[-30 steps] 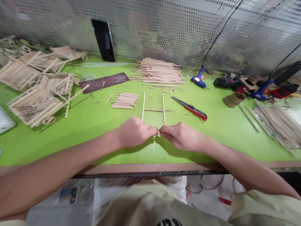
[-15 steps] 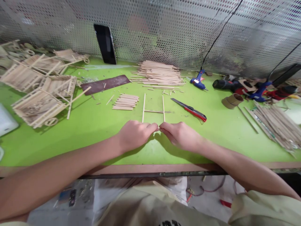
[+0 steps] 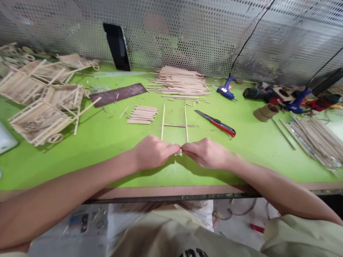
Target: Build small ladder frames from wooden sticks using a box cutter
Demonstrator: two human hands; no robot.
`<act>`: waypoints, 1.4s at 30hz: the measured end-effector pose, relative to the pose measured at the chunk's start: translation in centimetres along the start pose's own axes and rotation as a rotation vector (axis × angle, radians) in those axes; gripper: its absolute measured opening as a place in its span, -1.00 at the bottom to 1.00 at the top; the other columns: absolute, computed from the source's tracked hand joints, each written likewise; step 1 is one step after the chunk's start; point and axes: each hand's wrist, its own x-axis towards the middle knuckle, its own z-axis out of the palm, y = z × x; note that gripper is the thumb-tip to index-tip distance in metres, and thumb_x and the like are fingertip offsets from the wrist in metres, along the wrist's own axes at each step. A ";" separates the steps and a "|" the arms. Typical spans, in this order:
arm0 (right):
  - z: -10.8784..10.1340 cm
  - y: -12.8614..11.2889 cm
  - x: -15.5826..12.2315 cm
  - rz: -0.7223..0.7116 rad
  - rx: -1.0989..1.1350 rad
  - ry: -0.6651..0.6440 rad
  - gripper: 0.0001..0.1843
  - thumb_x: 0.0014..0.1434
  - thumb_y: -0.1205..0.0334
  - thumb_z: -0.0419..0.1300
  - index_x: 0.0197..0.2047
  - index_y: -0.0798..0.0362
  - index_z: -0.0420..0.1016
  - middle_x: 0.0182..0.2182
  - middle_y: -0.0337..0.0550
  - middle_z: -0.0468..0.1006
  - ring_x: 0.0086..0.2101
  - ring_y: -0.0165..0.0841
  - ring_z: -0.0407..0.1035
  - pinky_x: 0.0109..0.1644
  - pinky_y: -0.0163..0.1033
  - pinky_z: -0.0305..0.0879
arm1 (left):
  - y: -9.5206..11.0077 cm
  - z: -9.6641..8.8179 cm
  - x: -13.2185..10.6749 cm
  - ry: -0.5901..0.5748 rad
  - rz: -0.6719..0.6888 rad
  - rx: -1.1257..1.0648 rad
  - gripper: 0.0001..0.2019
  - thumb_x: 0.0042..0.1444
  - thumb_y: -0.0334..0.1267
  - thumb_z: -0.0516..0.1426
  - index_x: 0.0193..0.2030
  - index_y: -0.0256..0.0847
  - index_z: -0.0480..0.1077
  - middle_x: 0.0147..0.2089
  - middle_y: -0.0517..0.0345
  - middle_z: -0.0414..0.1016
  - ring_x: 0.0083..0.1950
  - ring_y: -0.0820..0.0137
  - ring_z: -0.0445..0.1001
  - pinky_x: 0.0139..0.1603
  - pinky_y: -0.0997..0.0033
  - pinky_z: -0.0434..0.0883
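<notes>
My left hand [image 3: 153, 151] and my right hand [image 3: 207, 152] meet fingertip to fingertip over the green table [image 3: 107, 142], near its front edge. Both are closed in a pinch on a small pale piece [image 3: 180, 152] between them, too small to name. Just beyond my fingers lies an H-shaped frame of thin wooden sticks [image 3: 174, 124]: two long sticks joined by a crosspiece. A small bundle of short sticks [image 3: 142, 114] lies to its left. A larger pile of long sticks [image 3: 180, 81] sits farther back.
A red-handled utility knife [image 3: 217, 123] lies right of the frame. Blue glue guns [image 3: 226, 89] and tools sit at the back right, more sticks [image 3: 316, 139] at far right. Wooden stick carts [image 3: 43, 96] crowd the left. A phone [image 3: 118, 46] leans on the perforated wall; sandpaper [image 3: 118, 93] lies nearby.
My hands stay pinched together at the same spot on the table; only the camera view shifts slightly.
</notes>
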 end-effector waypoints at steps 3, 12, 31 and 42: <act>-0.2 0.0 -0.1 -0.023 0.004 -0.040 -0.69 0.57 0.27 -0.05 -0.04 0.07 0.53 -0.43 -0.21 0.54 -0.51 -0.42 0.22 -0.38 -0.23 0.01 | 0.0 -0.2 0.1 -0.018 0.024 -0.020 -0.56 0.62 -0.24 -0.12 -0.20 -0.14 0.51 -0.56 0.32 0.54 -0.66 0.43 0.35 -0.58 0.33 0.16; 0.1 -0.5 0.2 0.102 -0.052 -0.093 -0.71 0.53 0.31 -0.02 -0.05 0.07 0.55 -0.45 -0.22 0.52 -0.51 -0.42 0.14 -0.38 -0.23 -0.04 | 0.2 0.1 -0.2 -0.081 -0.051 0.036 -0.59 0.60 -0.26 -0.11 -0.20 -0.13 0.50 -0.56 0.30 0.53 -0.64 0.37 0.43 -0.59 0.30 0.09; -0.3 -1.4 0.8 0.277 0.423 -0.090 -0.65 0.55 0.12 0.00 -0.18 0.03 0.54 -0.36 -0.15 0.61 -0.38 -0.36 0.42 -0.23 -0.25 0.25 | 1.0 -0.4 -0.3 -0.069 0.001 0.139 -0.66 0.56 -0.37 -0.08 -0.20 -0.16 0.44 -0.57 0.32 0.42 -0.61 0.39 0.38 -0.53 0.31 0.18; -0.7 -0.9 1.1 0.530 1.087 -0.280 -0.54 0.37 -0.21 0.30 -0.30 0.01 0.42 -0.61 -0.50 0.12 -0.59 -0.51 -0.03 -0.53 -0.33 -0.07 | 0.8 0.0 -0.5 0.059 0.134 0.288 -0.77 0.44 -0.40 0.00 -0.15 -0.17 0.47 -0.58 0.32 0.30 -0.60 0.43 0.25 -0.51 0.31 0.12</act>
